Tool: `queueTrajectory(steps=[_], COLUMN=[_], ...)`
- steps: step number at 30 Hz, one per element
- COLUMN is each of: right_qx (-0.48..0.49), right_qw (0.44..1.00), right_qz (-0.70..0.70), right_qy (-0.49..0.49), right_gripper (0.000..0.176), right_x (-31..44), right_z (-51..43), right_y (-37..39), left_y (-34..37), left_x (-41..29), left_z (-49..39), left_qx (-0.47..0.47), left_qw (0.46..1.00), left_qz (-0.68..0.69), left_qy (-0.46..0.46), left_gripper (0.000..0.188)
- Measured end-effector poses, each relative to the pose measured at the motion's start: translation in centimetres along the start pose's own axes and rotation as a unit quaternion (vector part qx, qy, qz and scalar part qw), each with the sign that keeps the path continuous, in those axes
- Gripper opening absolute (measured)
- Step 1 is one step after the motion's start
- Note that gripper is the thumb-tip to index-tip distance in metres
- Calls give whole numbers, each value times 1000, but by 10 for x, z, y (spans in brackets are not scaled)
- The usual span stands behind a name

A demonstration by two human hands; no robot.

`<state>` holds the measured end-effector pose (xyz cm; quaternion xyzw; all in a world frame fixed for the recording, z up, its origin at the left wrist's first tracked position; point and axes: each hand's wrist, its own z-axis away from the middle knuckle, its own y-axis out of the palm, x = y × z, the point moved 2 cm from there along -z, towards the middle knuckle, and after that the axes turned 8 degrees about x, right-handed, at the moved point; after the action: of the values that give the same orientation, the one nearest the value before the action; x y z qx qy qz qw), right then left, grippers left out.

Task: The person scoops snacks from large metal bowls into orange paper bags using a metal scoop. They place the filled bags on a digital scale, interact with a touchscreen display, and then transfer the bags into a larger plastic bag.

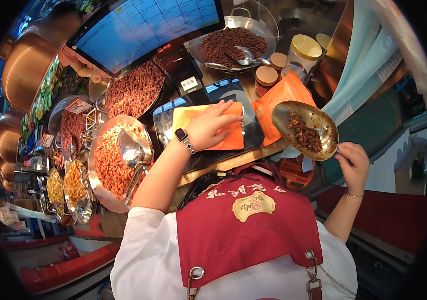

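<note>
My right hand [353, 162] grips the handle of a metal scoop [329, 129], which holds some dark brown food pieces [305, 135]. The scoop hangs over the lower part of an upright-printed orange bag [279, 98]. With fingers spread, my left hand [210, 125] lies palm down on a flat yellow-and-orange pouch [183, 115]. That pouch rests on a glossy black scale [163, 116]. A watch and a bracelet are on my left wrist. What is under my left palm is hidden.
A large pan of dark food pieces [213, 47] with tongs stands beyond the scale, near lidded jars [266, 77]. At the left, a pan of reddish shreds [110, 161] holds a scoop and tongs. A touchscreen monitor [149, 26] overhangs the counter. Another person's hand [96, 77] shows behind it.
</note>
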<state>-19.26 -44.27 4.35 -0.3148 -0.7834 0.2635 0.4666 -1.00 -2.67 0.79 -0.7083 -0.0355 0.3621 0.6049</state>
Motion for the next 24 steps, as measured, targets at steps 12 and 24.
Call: queueTrajectory(steps=[12,24], right_qx=[4,66], right_qw=[1000,996], right_qz=[5,-65], right_qy=[10,-11], right_gripper=[30,31], right_x=[3,31], right_z=[8,-56], right_y=[-5,41], left_y=[-2,11], left_x=[-3,-45], left_z=[4,88], left_qx=[-17,-268], left_qw=[1000,963], left_qz=[-15,19], left_qy=[14,-18], left_gripper=[49,26])
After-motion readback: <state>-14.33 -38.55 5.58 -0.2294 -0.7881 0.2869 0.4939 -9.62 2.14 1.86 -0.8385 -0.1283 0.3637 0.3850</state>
